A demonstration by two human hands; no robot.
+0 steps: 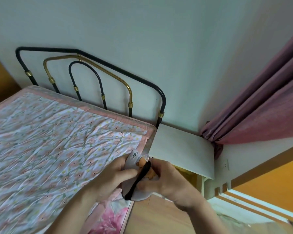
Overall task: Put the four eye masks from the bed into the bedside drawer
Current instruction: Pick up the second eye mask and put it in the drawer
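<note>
Bed (49,141) fills the left side, covered with a floral quilted spread with pink border, wrinkled; a second pink flower-print layer shows at the near bottom edge. Metal headboard (91,73) stands behind it against the pale wall, black outer hoops, one brass hoop inside, brass collars on the posts. No eye masks seen lying loose on the visible part of the spread. Left hand (115,176) sits over the bed's right corner, fingers curled, grip pinching the left side of an eye mask (135,162). The mask is light grey with "CAPY" lettering and an orange-brown cartoon animal, black elastic strap (139,179) running diagonally across it; whether it is one mask or several bunched together, cannot tell. Right hand (169,181) is just beside, touching the same mask from the right, grip pressed on it with thumb and fingers near the strap. Mask is held in the air between both hands, over the gap between bed corner and white bedside table (184,149). Drawer itself mostly hidden behind the right hand; a yellowish opening shows under the tabletop. Mauve curtain (269,98) hangs at right, wood floor below.
</note>
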